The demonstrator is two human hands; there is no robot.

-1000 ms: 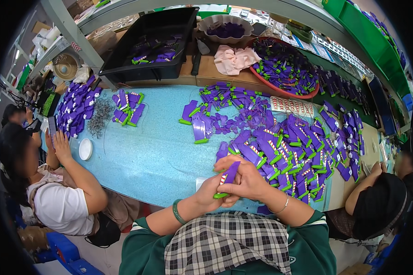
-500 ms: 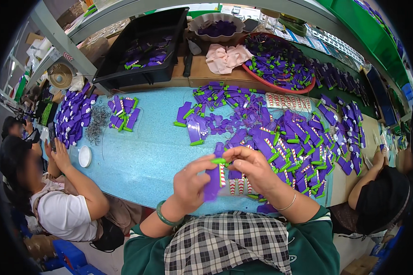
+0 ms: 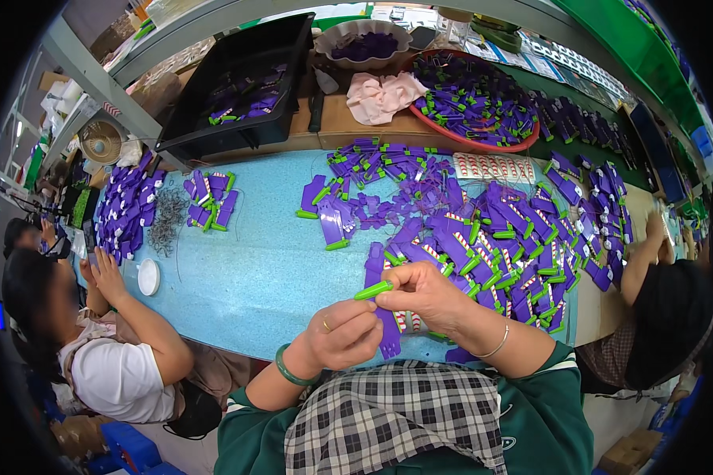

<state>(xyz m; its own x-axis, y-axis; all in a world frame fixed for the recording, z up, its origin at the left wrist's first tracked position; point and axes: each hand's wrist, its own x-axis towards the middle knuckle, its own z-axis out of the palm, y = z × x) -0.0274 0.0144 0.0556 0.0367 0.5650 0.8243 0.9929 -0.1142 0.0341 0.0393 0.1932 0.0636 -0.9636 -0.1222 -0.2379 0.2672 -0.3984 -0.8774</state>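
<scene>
While a small purple-and-green cluster [image 3: 211, 199] lies left of centre, the left hand [image 3: 342, 336] at lower centre has its fingers curled around a purple piece [image 3: 390, 334] whose green bar [image 3: 372, 290] sits just above them. Thumb and forefinger of the right hand [image 3: 426, 299] pinch the bar's right end. Unstriped pieces [image 3: 370, 163] at upper centre seem left to do; striped ones [image 3: 523, 273] heaped at right look done.

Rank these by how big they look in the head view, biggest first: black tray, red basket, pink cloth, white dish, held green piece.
1. black tray
2. red basket
3. pink cloth
Last, unranked: white dish and green piece; the latter sits nearer the camera.
</scene>
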